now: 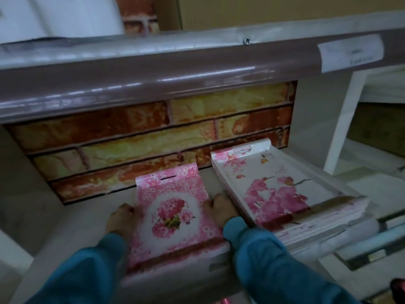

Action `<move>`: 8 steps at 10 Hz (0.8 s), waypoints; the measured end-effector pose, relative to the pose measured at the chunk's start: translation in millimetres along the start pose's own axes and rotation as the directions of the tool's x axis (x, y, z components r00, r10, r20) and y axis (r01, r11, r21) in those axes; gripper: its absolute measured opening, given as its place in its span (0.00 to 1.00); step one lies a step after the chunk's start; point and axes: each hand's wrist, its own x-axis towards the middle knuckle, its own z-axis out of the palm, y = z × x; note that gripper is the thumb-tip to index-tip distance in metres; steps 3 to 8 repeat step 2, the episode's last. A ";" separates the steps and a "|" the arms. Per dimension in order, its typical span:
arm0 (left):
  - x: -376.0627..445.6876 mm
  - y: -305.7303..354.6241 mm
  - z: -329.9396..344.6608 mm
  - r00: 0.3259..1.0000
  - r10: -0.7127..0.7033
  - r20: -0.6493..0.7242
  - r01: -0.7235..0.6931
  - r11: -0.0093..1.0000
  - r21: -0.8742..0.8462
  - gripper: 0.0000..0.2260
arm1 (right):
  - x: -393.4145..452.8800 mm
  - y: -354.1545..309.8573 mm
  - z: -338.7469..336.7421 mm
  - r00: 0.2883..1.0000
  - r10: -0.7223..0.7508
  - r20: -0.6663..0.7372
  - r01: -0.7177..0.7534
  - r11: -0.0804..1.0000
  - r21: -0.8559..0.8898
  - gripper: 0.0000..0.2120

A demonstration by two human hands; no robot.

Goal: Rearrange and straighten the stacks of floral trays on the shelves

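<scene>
Both hands clasp the pink floral tray stack (173,218) by its long sides: the left hand (121,220) curls its fingers over the left edge, the right hand (221,208) over the right edge. Blue sleeves (269,266) cover both arms. This stack lies on the lower shelf (92,218) before a brick-patterned back panel (140,130). Just beside the right hand sits a white blossom tray stack (278,189), turned askew, its near end overhanging the shelf front.
</scene>
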 end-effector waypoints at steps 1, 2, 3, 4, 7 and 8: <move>-8.2 2.7 -12.8 1.000 0.014 0.004 -0.014 1.000 0.007 0.17 | -6.8 -7.9 -5.3 1.000 -0.022 -0.003 0.022 0.999 -0.025 0.20; -20.7 15.7 -21.9 0.994 0.071 -0.084 -0.075 0.996 -0.038 0.16 | -13.9 -21.6 -14.1 0.996 -0.077 -0.039 0.075 0.996 -0.045 0.20; -20.7 15.7 -21.9 0.994 0.071 -0.084 -0.075 0.996 -0.038 0.16 | -13.9 -21.6 -14.1 0.996 -0.077 -0.039 0.075 0.996 -0.045 0.20; -20.7 15.7 -21.9 0.994 0.071 -0.084 -0.075 0.996 -0.038 0.16 | -13.9 -21.6 -14.1 0.996 -0.077 -0.039 0.075 0.996 -0.045 0.20; -20.7 15.7 -21.9 0.994 0.071 -0.084 -0.075 0.996 -0.038 0.16 | -13.9 -21.6 -14.1 0.996 -0.077 -0.039 0.075 0.996 -0.045 0.20; -20.7 15.7 -21.9 0.994 0.071 -0.084 -0.075 0.996 -0.038 0.16 | -13.9 -21.6 -14.1 0.996 -0.077 -0.039 0.075 0.996 -0.045 0.20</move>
